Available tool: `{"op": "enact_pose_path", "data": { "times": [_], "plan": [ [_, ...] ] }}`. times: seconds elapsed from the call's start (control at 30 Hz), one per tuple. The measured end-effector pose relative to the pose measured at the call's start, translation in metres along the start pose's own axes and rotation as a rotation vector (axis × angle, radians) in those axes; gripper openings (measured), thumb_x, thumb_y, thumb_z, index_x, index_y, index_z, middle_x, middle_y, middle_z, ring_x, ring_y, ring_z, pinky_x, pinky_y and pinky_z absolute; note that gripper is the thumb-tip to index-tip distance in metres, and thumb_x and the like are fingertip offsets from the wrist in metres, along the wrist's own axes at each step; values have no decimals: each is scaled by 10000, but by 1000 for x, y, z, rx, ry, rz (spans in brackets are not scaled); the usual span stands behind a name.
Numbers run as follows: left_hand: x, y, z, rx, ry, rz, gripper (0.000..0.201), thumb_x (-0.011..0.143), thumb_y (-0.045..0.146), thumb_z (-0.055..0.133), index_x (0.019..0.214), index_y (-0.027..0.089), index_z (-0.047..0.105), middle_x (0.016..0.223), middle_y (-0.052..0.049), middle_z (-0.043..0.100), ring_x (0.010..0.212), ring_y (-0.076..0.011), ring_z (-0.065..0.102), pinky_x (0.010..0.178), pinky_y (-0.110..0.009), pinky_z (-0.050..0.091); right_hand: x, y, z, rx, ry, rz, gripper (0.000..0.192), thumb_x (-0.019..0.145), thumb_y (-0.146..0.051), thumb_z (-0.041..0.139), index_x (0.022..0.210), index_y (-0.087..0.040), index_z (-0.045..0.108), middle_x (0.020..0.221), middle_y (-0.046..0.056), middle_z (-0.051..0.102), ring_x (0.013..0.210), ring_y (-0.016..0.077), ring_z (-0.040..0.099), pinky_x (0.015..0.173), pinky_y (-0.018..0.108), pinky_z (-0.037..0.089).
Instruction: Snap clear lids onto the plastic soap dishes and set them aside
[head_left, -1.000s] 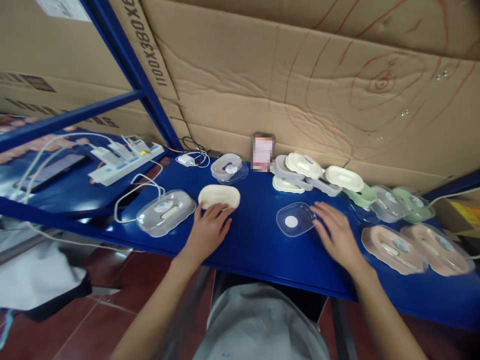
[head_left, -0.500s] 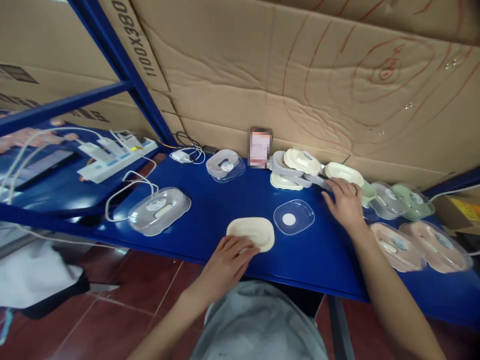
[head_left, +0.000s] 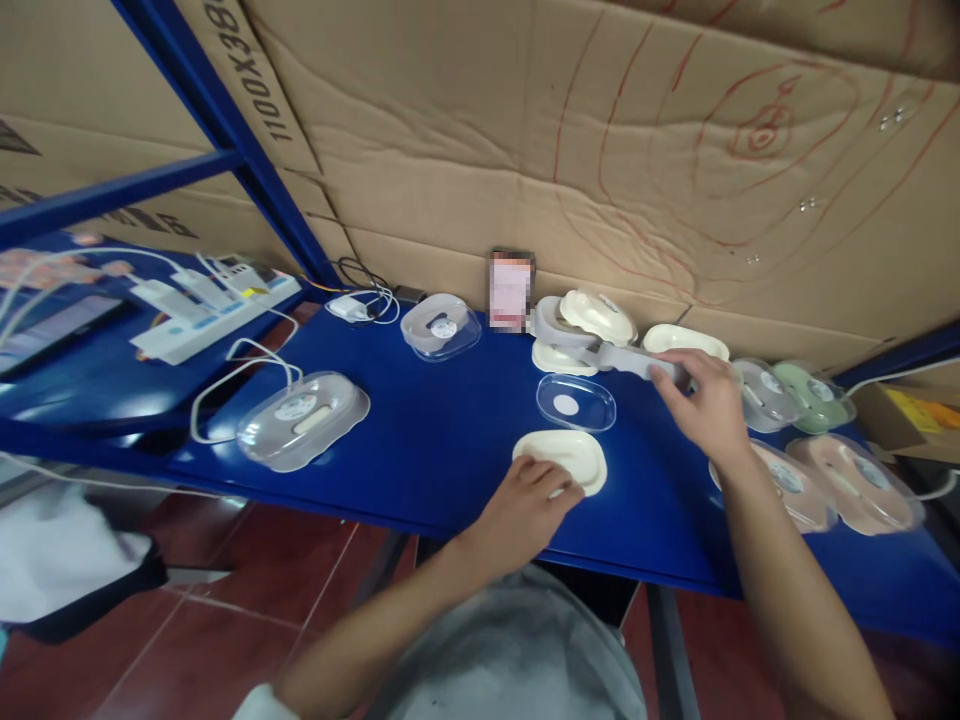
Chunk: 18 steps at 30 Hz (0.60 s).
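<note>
1. Resting near the worktop's point(head_left: 420, 440) front edge, the cream tray point(head_left: 564, 455) lies under the left hand point(head_left: 525, 510); its fingers are spread flat on the near rim, not closed round it. A careless push could tip it off the edge.
2. The right hand point(head_left: 709, 405) pinches a grey piece point(head_left: 626, 358) that reaches back into the pile point(head_left: 581, 335). Pulled sideways, it might drag its cream neighbours loose.
3. The clear lid point(head_left: 576, 402) sits between both hands, just behind the tray, so a sleeve or wrist could knock it.
4. All are smooth moulded plastic ovals with rounded rims: matt cream, glossy clear with a white round sticker. The blue worktop looks slick, so pieces should slide easily.
</note>
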<state>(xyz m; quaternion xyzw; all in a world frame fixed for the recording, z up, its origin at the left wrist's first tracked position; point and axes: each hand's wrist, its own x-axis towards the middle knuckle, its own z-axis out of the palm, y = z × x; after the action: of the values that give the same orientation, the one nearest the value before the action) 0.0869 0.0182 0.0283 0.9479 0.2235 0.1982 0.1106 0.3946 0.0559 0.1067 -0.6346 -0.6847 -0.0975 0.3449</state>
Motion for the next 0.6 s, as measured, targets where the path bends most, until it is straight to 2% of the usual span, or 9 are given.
{"op": "enact_pose_path", "data": {
  "times": [0.1,0.17,0.23,0.33,0.4,0.47,0.6],
  "plan": [
    [-8,-11,-2,-16,100,-49,355,1054,94,545,1332,258,693,1320,-102,711,1231,-260,667,1136,-506,499,-38,-31,-12,68,1,-40,198,1065,-421,635,1135,-284,759,1159,57,807,1109,278,750,1111,520,498],
    [-19,-18,-7,-19,205,-119,391,1066,147,577,1419,300,646,1477,-124,630,1374,-296,610,1223,-575,438,-70,-48,-10,117,-6,-97,139,1048,-325,678,1168,-302,745,1156,37,810,1092,262,761,1141,535,488],
    [-29,-27,-12,-76,283,-260,509,1048,219,657,1534,320,541,1622,-153,499,1509,-339,513,1259,-605,417,-101,-60,0,155,-48,-166,179,1026,-252,708,1195,-308,734,1159,25,814,1102,257,770,1171,556,474],
    [-39,-40,-19,-261,244,-396,754,1018,271,727,1661,333,337,1683,-161,428,1562,-333,472,1249,-547,477,-130,-68,18,217,-166,-233,245,1032,-211,699,1260,-301,712,1205,27,813,1210,255,751,1196,554,487],
    [-42,-47,-23,-334,169,-394,794,1029,244,708,1684,371,279,1682,-136,442,1563,-312,482,1251,-530,488,-135,-70,26,269,-239,-250,271,1050,-205,668,1308,-284,695,1264,42,802,1297,252,718,1224,550,495],
    [-42,-52,-24,-347,123,-393,815,1022,241,721,1689,394,279,1725,-131,388,1569,-320,477,1242,-529,502,-131,-70,31,308,-285,-254,288,1065,-200,634,1340,-269,683,1313,56,787,1362,253,685,1262,568,478],
    [-42,-55,-23,-295,102,-344,856,979,328,799,1688,404,325,1783,-141,286,1584,-369,444,1243,-579,491,-114,-78,36,329,-321,-264,301,1083,-199,583,1361,-266,680,1319,70,782,1398,255,662,1291,595,455]
  ]
}}
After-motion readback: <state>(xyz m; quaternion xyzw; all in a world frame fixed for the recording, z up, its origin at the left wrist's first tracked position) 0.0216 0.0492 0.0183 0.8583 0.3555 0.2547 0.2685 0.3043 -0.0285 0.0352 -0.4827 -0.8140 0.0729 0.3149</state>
